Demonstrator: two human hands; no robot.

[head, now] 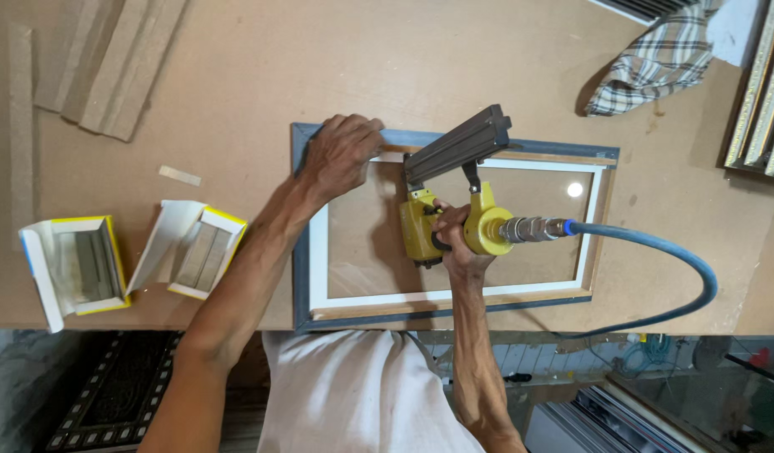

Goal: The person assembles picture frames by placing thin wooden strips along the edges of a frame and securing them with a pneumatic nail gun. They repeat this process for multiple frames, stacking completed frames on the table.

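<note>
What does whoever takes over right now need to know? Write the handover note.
Left hand: pressing down on the frame's top left corner.
Right hand: gripping the yellow nailer, nose against the frame's top rail, blue hose trailing right.
Frame lies face down on the table, white liner and glass inside it.
Two open boxes of nail strips sit to the left; a checked cloth is at the top right.
Done: parts are stacked in the frame.
Left: which spots are already nailed can't be seen; check every side.
</note>
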